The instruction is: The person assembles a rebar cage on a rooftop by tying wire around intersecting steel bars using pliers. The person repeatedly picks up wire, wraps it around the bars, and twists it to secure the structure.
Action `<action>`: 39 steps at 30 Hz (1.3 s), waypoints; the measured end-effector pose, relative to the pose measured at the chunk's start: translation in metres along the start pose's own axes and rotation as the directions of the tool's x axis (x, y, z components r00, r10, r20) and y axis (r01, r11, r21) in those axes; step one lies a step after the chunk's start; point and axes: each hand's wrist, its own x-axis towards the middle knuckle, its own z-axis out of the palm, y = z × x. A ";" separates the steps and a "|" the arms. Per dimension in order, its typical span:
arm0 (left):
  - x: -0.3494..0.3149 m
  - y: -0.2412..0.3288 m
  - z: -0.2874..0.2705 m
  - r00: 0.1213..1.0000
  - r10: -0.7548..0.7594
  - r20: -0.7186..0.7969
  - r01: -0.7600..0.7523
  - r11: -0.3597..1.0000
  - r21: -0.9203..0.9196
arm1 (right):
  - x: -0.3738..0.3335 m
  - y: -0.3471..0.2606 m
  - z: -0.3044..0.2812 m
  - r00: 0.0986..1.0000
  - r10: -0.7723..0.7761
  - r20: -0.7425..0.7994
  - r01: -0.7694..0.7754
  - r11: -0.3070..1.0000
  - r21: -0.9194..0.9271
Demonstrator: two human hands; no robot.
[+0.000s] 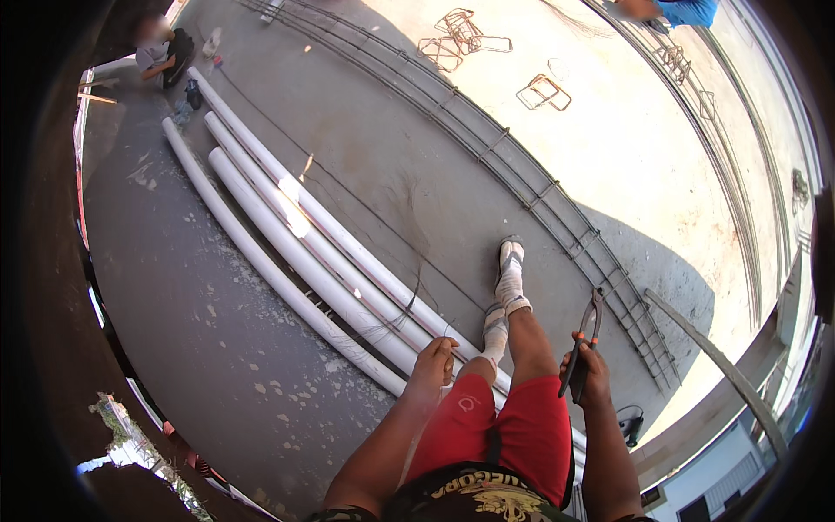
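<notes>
My left hand [432, 364] is closed in a pinch in front of my left thigh, with a short, thin piece of wire [449, 330] sticking up from the fingertips. In my right hand [592, 376] are end-cutting pincers [597, 315], gripped by their dark handles beside my right knee. The jaws point up and away from me. Beyond the pincers lies a long rebar cage [554, 184], its bars joined by cross stirrups; neither hand touches it. Long white pipes [287, 252] run past my left hand on the floor.
Bent wire stirrups [461, 39] and more stirrups [544, 92] lie on the sunlit concrete. Long steel bars [731, 174] stretch along the right. A person [156, 56] sits at the far left; another in blue [687, 10] is at the far right. Loose wire [413, 283] crosses the pipes.
</notes>
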 end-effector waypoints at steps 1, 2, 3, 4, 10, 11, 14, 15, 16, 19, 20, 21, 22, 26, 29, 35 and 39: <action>0.003 0.015 -0.018 1.000 -0.003 0.000 0.003 1.000 -0.017 | 0.005 -0.006 0.006 1.000 -0.002 -0.028 -0.001 0.991 -0.133; 0.007 0.028 -0.036 1.000 -0.007 0.001 0.007 0.999 -0.033 | 0.010 -0.013 0.011 0.998 -0.008 -0.055 -0.006 0.965 -0.262; 0.011 0.044 -0.051 1.000 -0.013 0.004 0.013 0.999 -0.048 | 0.017 -0.018 0.015 0.997 -0.007 -0.075 -0.020 0.939 -0.344; 0.010 0.068 -0.058 0.999 -0.017 -0.029 0.016 1.000 -0.002 | 0.025 -0.021 0.018 0.995 -0.005 -0.098 -0.037 0.906 -0.421; 0.018 0.163 -0.137 0.922 0.113 -0.371 0.046 0.917 0.395 | 0.075 -0.013 0.012 0.940 0.186 -0.285 -0.340 0.525 -0.780; 0.018 0.174 -0.153 0.891 0.165 -0.423 0.070 0.871 0.487 | 0.078 0.003 -0.022 0.956 0.190 -0.223 -0.273 0.301 -0.914; 0.005 0.215 -0.207 0.834 0.010 -0.552 0.185 0.937 0.296 | 0.100 -0.019 0.056 0.947 0.150 -0.284 -0.277 -0.066 -0.959; -0.002 0.219 -0.226 0.825 -0.014 -0.565 0.225 0.925 0.305 | 0.108 -0.037 0.100 0.933 0.111 -0.343 -0.328 -0.132 -0.935; -0.004 0.220 -0.247 0.819 -0.035 -0.573 0.260 0.912 0.316 | 0.119 -0.048 0.121 0.940 0.098 -0.328 -0.316 -0.121 -0.941; -0.011 0.229 -0.295 0.807 -0.145 -0.573 0.377 0.873 0.310 | 0.154 -0.078 0.202 0.932 0.068 -0.356 -0.355 -0.015 -0.935; -0.014 0.234 -0.311 0.801 -0.192 -0.567 0.419 0.856 0.302 | 0.163 -0.092 0.243 0.907 0.066 -0.417 -0.421 0.069 -0.905; -0.014 0.241 -0.325 0.795 -0.197 -0.575 0.430 0.851 0.303 | 0.174 -0.105 0.279 0.879 0.061 -0.472 -0.476 0.156 -0.865; -0.010 0.248 -0.341 0.792 -0.199 -0.577 0.437 0.844 0.309 | 0.183 -0.107 0.285 0.954 -0.040 -0.297 -0.293 0.086 -0.952; 0.020 0.219 -0.470 0.987 0.151 -0.050 0.013 0.241 0.971 | 0.213 -0.112 0.377 0.935 -0.353 0.038 -0.018 -0.154 -0.988; 0.068 0.402 -0.456 0.921 -0.069 -0.383 0.268 0.827 0.494 | 0.214 -0.101 0.455 0.849 -0.359 -0.388 -0.380 0.097 -0.920; 0.118 0.608 -0.544 0.937 0.239 -0.256 -0.031 0.785 0.619 | 0.265 -0.060 0.621 0.759 -0.118 -0.640 -0.553 0.402 -0.730; 0.146 0.717 -0.581 0.950 0.221 -0.221 -0.009 0.727 0.687 | 0.305 -0.008 0.663 0.933 -0.205 -0.294 -0.296 0.020 -0.955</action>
